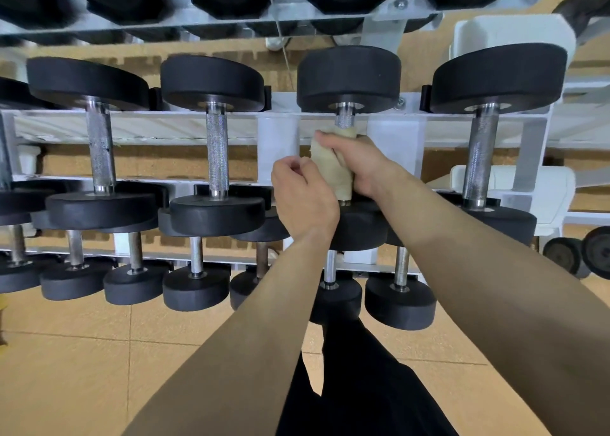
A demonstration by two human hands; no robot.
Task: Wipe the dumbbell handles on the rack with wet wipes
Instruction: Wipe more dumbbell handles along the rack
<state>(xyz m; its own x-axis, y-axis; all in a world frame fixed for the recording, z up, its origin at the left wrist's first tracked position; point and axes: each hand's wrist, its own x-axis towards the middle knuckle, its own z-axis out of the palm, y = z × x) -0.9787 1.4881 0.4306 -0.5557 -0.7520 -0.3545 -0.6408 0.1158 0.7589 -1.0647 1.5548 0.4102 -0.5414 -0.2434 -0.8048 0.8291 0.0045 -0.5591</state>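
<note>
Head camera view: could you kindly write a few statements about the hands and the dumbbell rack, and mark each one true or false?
1. The right hand grips a beige wipe wrapped round a dumbbell handle. True.
2. That dumbbell sits on the lowest tier. False: the white rack holds smaller dumbbells on a tier below it.
3. The left hand grips the neighbouring dumbbell's handle. False: the left hand is curled beside the wipe, on no other handle.
4. Bare knurled metal of the handle shows above the wipe. True.
</note>
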